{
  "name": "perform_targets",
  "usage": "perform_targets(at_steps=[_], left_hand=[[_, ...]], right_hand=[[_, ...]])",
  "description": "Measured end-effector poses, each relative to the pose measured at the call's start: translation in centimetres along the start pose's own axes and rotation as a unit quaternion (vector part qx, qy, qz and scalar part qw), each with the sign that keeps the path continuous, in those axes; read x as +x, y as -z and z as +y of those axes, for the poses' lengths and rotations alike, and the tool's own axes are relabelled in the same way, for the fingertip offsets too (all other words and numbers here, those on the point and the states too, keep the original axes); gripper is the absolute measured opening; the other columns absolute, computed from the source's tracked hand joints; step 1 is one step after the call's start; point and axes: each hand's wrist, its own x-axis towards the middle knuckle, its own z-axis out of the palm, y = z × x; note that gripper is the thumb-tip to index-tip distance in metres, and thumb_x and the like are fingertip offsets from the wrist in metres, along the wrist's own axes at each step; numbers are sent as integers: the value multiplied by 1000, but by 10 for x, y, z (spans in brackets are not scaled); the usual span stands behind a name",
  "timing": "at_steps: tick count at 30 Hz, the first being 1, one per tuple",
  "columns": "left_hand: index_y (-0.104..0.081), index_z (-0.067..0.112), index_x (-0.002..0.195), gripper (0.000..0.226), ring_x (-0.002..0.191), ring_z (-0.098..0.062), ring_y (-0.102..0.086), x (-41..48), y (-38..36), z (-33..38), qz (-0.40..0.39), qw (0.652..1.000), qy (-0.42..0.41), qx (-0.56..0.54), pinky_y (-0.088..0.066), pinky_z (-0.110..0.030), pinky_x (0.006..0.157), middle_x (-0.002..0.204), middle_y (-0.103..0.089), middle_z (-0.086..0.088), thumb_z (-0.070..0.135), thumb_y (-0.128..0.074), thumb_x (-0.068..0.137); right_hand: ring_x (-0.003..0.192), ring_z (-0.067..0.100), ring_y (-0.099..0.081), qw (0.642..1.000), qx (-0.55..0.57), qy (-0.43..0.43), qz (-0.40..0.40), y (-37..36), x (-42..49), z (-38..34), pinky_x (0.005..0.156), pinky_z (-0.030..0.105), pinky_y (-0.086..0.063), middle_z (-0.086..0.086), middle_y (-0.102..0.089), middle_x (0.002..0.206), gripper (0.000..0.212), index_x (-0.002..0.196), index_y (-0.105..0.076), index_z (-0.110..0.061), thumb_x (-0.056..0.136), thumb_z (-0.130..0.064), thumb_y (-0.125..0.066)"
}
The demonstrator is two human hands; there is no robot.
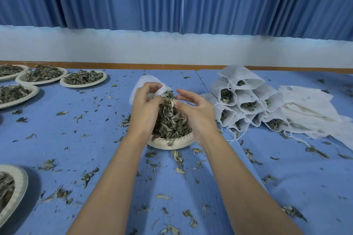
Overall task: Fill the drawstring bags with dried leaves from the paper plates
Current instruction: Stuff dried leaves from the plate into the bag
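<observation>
Over the plate (pixel 172 142), hold the bag (pixel 141 82) mouth low against the leaves (pixel 170 120) with left hand (pixel 145 107) pinching its rim, and sweep small heaps in with loosely spread fingers of right hand (pixel 196 112), limiting spillage.

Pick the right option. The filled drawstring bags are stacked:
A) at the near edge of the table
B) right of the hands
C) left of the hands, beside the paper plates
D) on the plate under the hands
B: the filled bags lie piled on the blue table, to the right of the right hand.
</observation>
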Motion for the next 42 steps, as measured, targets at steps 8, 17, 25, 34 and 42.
perform_targets(at_steps=[8, 17, 25, 34, 42], left_hand=[[-58, 36, 89, 38, 78, -1, -59, -2, 8, 1, -134, 991, 21, -14, -48, -18, 70, 93, -62, 21, 0, -68, 78], [-63, 26, 85, 31, 68, -5, -64, -3, 9, 5, -66, 997, 9, 24, -53, -16, 61, 89, -69, -5, 2, -78, 73], [-65, 30, 78, 29, 68, -14, -64, -1, 8, 3, -50, 998, 17, 42, -51, -15, 57, 76, -71, -4, 3, -78, 74], [-66, 32, 74, 29, 63, -2, -54, 5, -3, -1, 115, 983, 6, 141, -37, -6, 48, 85, -68, 4, 3, -67, 79], [-63, 25, 84, 24, 71, 3, -50, 7, -15, 4, 136, 968, -35, 206, -35, 1, 60, 98, -55, 5, 2, -61, 82]], right_hand=[[75, 9, -71, 998, 23, -10, -55, 3, 2, 0, 69, 16, -55, -7, -74, 76, 32, 104, -66, -19, 78, -2, -74], [74, 6, -67, 995, 1, -50, -81, 11, 7, -6, 69, 16, -53, -3, -73, 81, 10, 88, -71, -20, 85, -11, -68], [86, 0, -63, 945, -281, 167, -2, 9, 5, -4, 75, 18, -50, -16, -70, 86, 15, 98, -74, -26, 89, -22, -64], [91, 24, -55, 833, -455, 311, 48, -6, -2, 8, 77, 24, -36, 8, -68, 93, 15, 96, -69, -5, 93, -10, -56], [92, 20, -58, 890, -399, 212, 60, -12, 0, 5, 79, 37, -46, 3, -64, 100, 16, 102, -63, -13, 97, -19, -49]])
